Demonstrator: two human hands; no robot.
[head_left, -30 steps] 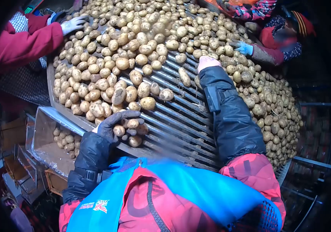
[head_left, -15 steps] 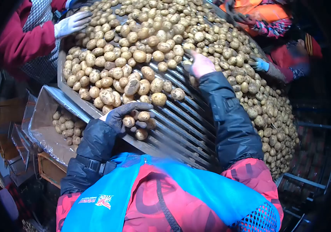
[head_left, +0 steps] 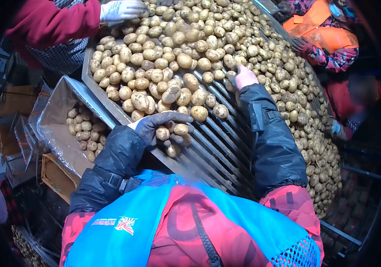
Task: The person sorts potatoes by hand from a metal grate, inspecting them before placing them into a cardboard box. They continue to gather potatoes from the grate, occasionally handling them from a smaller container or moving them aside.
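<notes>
My left hand (head_left: 164, 124), in a dark grey glove, curls around several potatoes (head_left: 180, 129) above the near left edge of a slatted metal grate (head_left: 217, 147). Farther right, my right hand (head_left: 245, 78) touches the potato heap (head_left: 261, 53), fingers stretched toward it and partly blurred; no potato shows in its grip. Loose, soil-marked potatoes (head_left: 168, 94) lie on the grate between my hands.
On the left, a plastic-lined box (head_left: 59, 133) holds potatoes, beside a wooden crate (head_left: 59, 175). A co-worker's white-gloved hand (head_left: 123, 10) rests at the far left of the heap. Other co-workers in an orange vest (head_left: 317, 22) and a red sleeve (head_left: 339, 100) stand along the right.
The view has shifted, so most things sit farther right. My left hand still holds its potatoes; my right hand stays at the heap. The right-hand co-worker's gloved hand has moved down along the heap.
</notes>
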